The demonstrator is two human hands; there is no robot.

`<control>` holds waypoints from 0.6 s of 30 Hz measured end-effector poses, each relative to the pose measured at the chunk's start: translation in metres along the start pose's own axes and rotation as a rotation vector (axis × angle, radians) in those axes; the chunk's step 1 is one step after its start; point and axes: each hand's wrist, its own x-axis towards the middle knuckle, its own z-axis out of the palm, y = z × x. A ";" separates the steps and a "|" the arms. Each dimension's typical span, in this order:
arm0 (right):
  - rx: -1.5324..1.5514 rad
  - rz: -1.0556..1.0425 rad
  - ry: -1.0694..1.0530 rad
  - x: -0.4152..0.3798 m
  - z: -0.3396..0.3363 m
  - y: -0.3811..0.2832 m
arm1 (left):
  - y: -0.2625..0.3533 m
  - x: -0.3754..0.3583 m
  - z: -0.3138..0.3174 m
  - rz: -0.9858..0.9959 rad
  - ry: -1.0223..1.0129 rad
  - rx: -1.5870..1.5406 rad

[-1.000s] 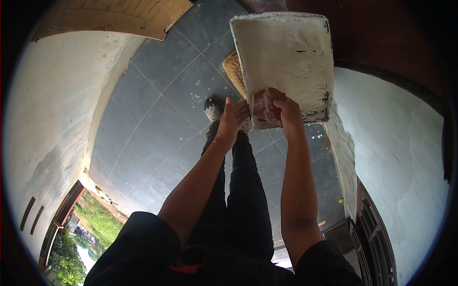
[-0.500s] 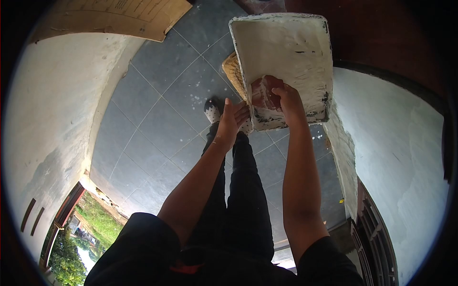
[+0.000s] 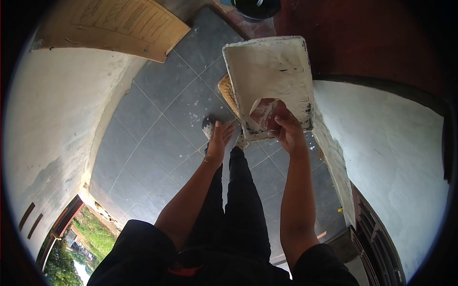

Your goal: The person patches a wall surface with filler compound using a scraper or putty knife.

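My right hand (image 3: 292, 136) pinches a reddish-brown flat scraper (image 3: 268, 110) smeared with white paste, over the near end of a rectangular tray (image 3: 260, 66). The tray's inside is coated in whitish paste, with dark chips along its rim. My left hand (image 3: 219, 143) holds nothing; its fingers are stretched out and apart, just left of the tray's near corner. A tan, woven-looking thing (image 3: 228, 93) shows partly from beneath the tray's left side. What holds up the tray is hidden.
Grey floor tiles (image 3: 152, 128) carry white spatters near my feet. A cardboard piece (image 3: 119, 28) juts in at upper left, and a dark round container (image 3: 256, 10) stands at the top. Plastered walls (image 3: 47, 114) rise on both sides, with a louvred dark frame (image 3: 374, 229) at lower right.
My right hand has drawn back toward me with the scraper. My left hand has moved slightly left and down, away from the tray. The view has shifted, showing the dark container.
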 end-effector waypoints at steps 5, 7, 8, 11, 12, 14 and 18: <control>0.245 -0.169 0.019 -0.049 0.022 -0.021 | 0.017 -0.036 0.002 0.059 0.006 0.047; 0.378 -0.194 0.017 -0.070 0.034 -0.033 | 0.034 -0.056 0.012 0.106 -0.020 0.061; 0.370 -0.234 0.003 -0.083 0.041 -0.042 | 0.044 -0.066 0.018 0.122 -0.026 0.071; 0.412 -0.224 -0.005 -0.123 0.064 -0.072 | 0.074 -0.092 0.039 0.232 -0.091 0.051; 0.404 -0.262 -0.008 -0.139 0.073 -0.082 | 0.081 -0.102 0.048 0.255 -0.122 0.055; 0.442 -0.303 0.014 -0.167 0.093 -0.109 | 0.106 -0.117 0.069 0.421 -0.189 0.102; 0.488 -0.375 0.039 -0.220 0.116 -0.149 | 0.152 -0.148 0.116 0.657 -0.393 0.168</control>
